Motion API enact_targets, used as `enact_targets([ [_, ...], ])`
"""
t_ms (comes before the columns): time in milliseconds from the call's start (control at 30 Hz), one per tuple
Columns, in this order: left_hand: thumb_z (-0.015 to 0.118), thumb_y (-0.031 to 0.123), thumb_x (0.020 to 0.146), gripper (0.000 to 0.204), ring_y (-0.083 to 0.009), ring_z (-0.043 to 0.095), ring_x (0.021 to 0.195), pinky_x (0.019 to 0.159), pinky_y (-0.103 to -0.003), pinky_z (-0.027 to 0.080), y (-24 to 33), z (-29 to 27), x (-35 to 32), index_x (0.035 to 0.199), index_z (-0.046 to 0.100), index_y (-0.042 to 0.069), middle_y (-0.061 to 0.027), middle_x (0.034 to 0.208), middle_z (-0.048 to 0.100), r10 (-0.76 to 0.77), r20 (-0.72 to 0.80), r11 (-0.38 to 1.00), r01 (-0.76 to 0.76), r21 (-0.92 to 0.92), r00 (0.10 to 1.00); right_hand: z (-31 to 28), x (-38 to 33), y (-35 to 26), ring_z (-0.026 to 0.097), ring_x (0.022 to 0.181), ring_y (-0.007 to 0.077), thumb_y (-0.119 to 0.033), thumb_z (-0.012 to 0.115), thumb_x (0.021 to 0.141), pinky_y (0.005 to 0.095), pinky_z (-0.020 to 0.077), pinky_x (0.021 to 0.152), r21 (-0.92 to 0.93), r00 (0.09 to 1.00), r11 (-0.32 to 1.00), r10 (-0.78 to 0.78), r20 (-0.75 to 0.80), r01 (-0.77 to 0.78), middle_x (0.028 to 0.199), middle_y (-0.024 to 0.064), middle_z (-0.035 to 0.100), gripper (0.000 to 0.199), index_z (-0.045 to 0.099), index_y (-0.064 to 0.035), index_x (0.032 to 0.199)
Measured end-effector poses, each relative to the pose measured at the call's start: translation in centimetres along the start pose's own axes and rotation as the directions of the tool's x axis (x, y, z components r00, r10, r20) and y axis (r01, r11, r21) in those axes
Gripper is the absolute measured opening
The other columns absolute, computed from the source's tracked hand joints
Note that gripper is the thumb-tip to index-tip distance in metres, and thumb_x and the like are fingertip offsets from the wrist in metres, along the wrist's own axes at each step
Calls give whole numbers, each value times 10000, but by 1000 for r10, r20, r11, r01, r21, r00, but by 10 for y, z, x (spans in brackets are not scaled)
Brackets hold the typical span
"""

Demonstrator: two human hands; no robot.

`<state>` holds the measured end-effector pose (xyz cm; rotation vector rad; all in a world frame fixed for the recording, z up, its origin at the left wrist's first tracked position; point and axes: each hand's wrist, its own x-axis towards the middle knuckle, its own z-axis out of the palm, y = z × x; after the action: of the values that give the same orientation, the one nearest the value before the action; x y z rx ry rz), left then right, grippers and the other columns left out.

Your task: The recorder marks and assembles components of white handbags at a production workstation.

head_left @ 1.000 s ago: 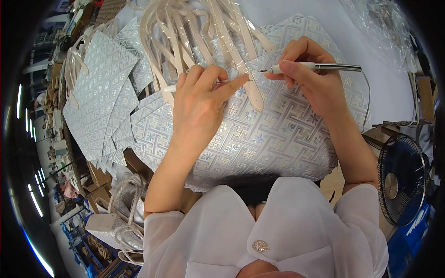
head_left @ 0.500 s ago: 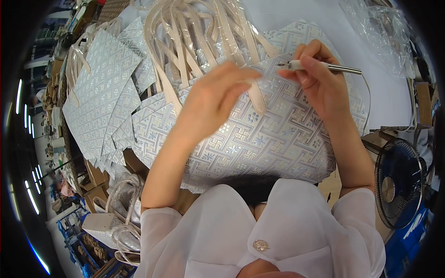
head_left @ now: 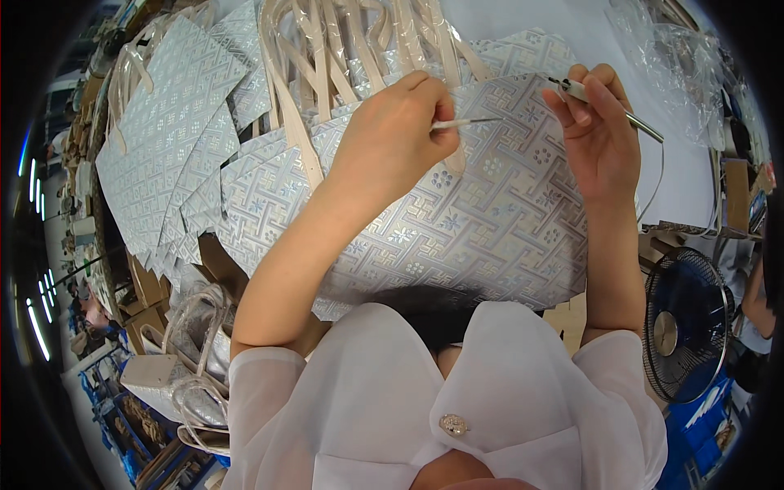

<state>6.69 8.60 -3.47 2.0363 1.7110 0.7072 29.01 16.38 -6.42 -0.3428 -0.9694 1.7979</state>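
My left hand [head_left: 400, 131] is closed around a thin white stick [head_left: 465, 122] with a fine, pointed grey end, perhaps a slim brush. The stick points right, above a patterned silver-grey panel [head_left: 474, 220]. At the upper right, my right hand [head_left: 600, 139] pinches a corded pen-shaped tool [head_left: 574, 90] with a white grip, a dark tip and a metal rear end. Its tip points left, near the panel's far edge. Several cream straps [head_left: 306, 147] in clear plastic wrap lie across the panels beyond my left hand. One strap end is partly hidden behind that hand.
More patterned panels [head_left: 167, 139] lie stacked and fanned at the left. Silver bags [head_left: 175, 367] with handles stand at the lower left. A black fan [head_left: 688, 327] is at the right, below crumpled clear plastic [head_left: 678, 73] on the white tabletop.
My left hand has turned and closed, and the thin stick now shows clearly in it. My right hand has moved right and slightly farther away with the corded tool. The whole view has shifted slightly.
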Motion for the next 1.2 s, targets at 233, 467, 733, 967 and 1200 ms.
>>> enact_targets([
  [233, 728, 46, 755, 156, -237, 647, 734, 661, -327, 516, -5, 1, -8, 836, 599, 12, -103, 784, 631, 12, -90, 990, -24, -142, 996, 22, -4, 7, 531, 666, 47, -65, 623, 921, 255, 552, 810, -566, 988, 818, 151, 38, -104, 766, 17, 560, 81, 583, -24, 864],
  [467, 744, 85, 806, 186, -140, 625, 745, 688, -281, 491, -23, -5, 5, 866, 583, 13, -72, 784, 667, -180, -4, 885, 160, -438, 984, 25, 0, 18, 592, 696, 48, -37, 712, 857, 176, 450, 642, -760, 977, 650, 151, 147, 14, 775, -2, 634, 79, 634, -41, 870],
  [733, 755, 111, 799, 212, -145, 606, 727, 683, -289, 483, -28, -3, 6, 889, 588, 17, -71, 757, 644, -188, -6, 874, 164, -458, 982, 25, -1, 22, 622, 727, 59, -36, 718, 860, 185, 477, 646, -808, 970, 582, 128, 207, 95, 808, 9, 656, 77, 647, -39, 889],
  [967, 706, 31, 832, 170, -71, 599, 783, 733, -220, 469, -21, -6, 7, 844, 537, 53, -14, 795, 665, -211, 40, 895, 210, -394, 977, 24, -2, 22, 630, 742, 67, -31, 733, 847, 184, 484, 663, -824, 973, 559, 126, 195, 93, 819, 12, 663, 97, 647, -34, 893],
  [1200, 704, 59, 842, 143, -105, 595, 755, 680, -255, 474, -25, -22, 1, 933, 595, 38, -31, 793, 652, -198, 27, 862, 187, -471, 980, 28, -1, 22, 611, 740, 69, -29, 729, 849, 202, 491, 703, -800, 975, 597, 137, 176, 60, 824, 13, 646, 101, 638, -30, 894],
])
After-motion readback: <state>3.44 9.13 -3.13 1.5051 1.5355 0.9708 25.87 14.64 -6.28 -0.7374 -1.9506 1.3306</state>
